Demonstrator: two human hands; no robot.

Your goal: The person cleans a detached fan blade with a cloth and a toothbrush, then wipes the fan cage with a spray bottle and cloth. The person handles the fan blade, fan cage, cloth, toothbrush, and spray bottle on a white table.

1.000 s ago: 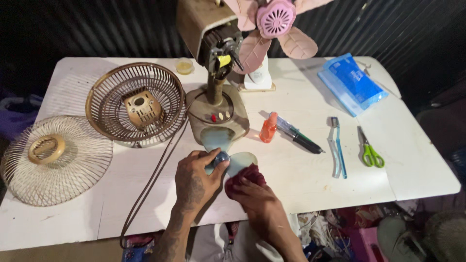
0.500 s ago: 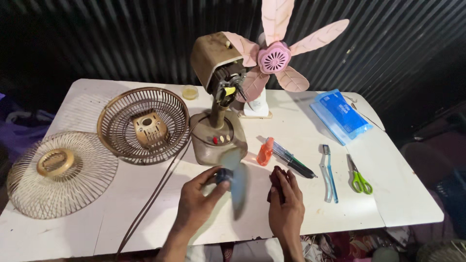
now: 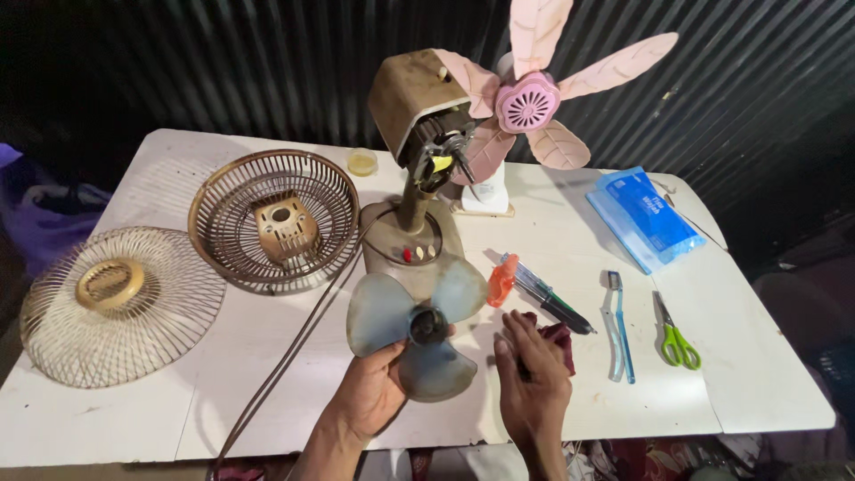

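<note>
Fan blade (image 3: 417,326) now held up flat, facing us

Left hand (image 3: 374,396) grips its near lobe; right hand (image 3: 533,379) has dropped open-fingered onto the maroon rag (image 3: 559,340) on the bench (image 3: 267,356).

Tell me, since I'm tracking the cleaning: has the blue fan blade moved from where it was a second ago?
Yes. The blue fan blade, held by the left hand, has lifted and turned face-up, now overlapping the fan base.

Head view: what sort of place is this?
Likely a makeshift fan-repair spot: a white table against a corrugated metal wall, with a stripped fan, loose grilles and scissors.
</note>
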